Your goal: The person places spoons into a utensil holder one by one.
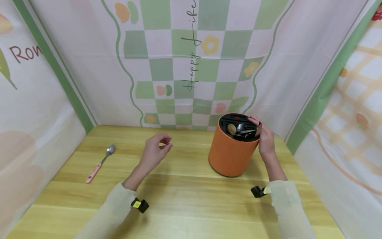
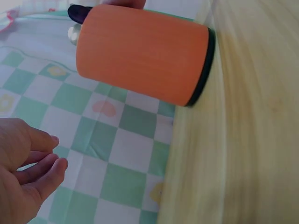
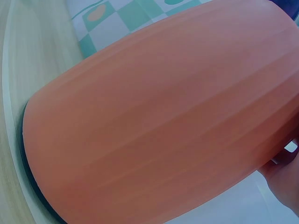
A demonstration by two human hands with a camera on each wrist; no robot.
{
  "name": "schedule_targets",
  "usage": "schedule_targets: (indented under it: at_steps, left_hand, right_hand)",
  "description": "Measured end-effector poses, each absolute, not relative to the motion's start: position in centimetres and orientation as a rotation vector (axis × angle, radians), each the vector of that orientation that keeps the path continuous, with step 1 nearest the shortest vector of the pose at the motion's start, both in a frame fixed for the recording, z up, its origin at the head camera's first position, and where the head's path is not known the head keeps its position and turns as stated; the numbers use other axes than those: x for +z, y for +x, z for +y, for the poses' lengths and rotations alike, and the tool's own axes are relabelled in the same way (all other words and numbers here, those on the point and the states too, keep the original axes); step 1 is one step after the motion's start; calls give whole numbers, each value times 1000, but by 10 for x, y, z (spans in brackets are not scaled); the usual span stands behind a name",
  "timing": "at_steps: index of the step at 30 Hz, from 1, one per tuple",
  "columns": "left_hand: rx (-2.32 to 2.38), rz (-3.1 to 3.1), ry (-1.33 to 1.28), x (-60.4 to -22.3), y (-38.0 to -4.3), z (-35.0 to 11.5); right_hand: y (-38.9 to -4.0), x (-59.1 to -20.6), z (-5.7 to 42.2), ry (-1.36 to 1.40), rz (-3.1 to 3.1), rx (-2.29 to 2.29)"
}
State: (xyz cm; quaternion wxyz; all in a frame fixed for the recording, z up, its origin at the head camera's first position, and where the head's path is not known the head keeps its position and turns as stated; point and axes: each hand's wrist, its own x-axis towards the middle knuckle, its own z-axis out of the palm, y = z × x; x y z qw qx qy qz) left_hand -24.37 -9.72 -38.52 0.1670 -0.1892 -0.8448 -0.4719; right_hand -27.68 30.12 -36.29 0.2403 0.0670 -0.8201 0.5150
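Observation:
An orange cylindrical utensil holder (image 1: pixel 232 152) with a black slotted top stands on the table, right of centre. Metal spoons (image 1: pixel 241 127) stick up from its slots, their lower parts hidden inside. My right hand (image 1: pixel 266 139) rests against the holder's right side, fingers reaching along the far rim beside an upright spoon bowl (image 1: pixel 258 128). In the right wrist view the holder's wall covers most of that hand. My left hand (image 1: pixel 153 151) hovers left of the holder, holding nothing, its fingers loosely bent and the thumb near the fingertips.
A spoon with a pink patterned handle (image 1: pixel 95 172) lies on the wooden table (image 1: pixel 185 205) at the left, its bowl toward the back. Printed cloth (image 1: pixel 185 69) hangs behind the table and along both sides.

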Motion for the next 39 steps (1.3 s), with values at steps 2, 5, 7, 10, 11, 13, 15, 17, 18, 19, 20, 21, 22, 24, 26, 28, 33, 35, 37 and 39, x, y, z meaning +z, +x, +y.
schedule_targets:
  at_steps: [2, 5, 7, 10, 11, 13, 15, 17, 18, 19, 20, 21, 22, 24, 26, 28, 33, 35, 37, 39]
  left_hand:
    - [-1346, -2420, -510, -389, -241, -103]
    - [-1334, -2437, -478, -393, -238, -113]
    - [-1334, -2447, -458, -396, -236, -119]
    - [-1334, -2463, -434, -400, -234, -127]
    - [-1333, -2470, -424, -401, -233, -130]
    - [-1323, -2490, -404, -404, -231, -135]
    - [-1312, -2511, -380, -407, -229, -141]
    - [-1297, -2529, -356, -410, -228, -145]
    - [-1294, -2536, -344, -412, -227, -147]
    - [-1292, -2539, -332, -413, -227, -149]
    - [-1289, -2541, -319, -415, -226, -151]
    - [-1284, -2545, -310, -416, -226, -153]
    - [-1280, -2548, -297, -418, -225, -155]
    - [-1266, -2555, -281, -422, -225, -160]
    - [-1244, -2562, -270, -424, -225, -166]
    - [-1223, -2568, -257, -426, -224, -171]
    - [-1202, -2574, -221, -432, -221, -186]
    - [-1185, -2576, -212, -435, -220, -192]
    - [-1161, -2580, -205, -439, -219, -198]
    - [-1148, -2584, -193, -442, -218, -205]
  right_hand:
    - [-277, -363, 302, 184, -2244, 1408]
    - [-278, -364, 302, 185, -2242, 1404]
    - [-277, -364, 302, 181, -2245, 1398]
    - [-276, -363, 302, 177, -2248, 1399]
    - [-275, -363, 301, 175, -2246, 1404]
    - [-275, -363, 301, 175, -2242, 1414]
    - [-274, -363, 300, 175, -2242, 1414]
    - [-274, -363, 300, 176, -2241, 1411]
    - [-274, -363, 300, 175, -2243, 1404]
    - [-274, -364, 300, 176, -2244, 1400]
    - [-274, -364, 300, 177, -2245, 1399]
    - [-274, -364, 300, 177, -2245, 1398]
    - [-275, -364, 300, 177, -2246, 1397]
    - [-275, -364, 301, 175, -2249, 1393]
    - [-275, -365, 301, 174, -2252, 1399]
    - [-275, -365, 301, 170, -2253, 1406]
    - [-276, -364, 301, 168, -2251, 1411]
    - [-276, -363, 301, 175, -2248, 1404]
    - [-276, -363, 300, 180, -2242, 1403]
    - [-276, -362, 299, 191, -2231, 1408]
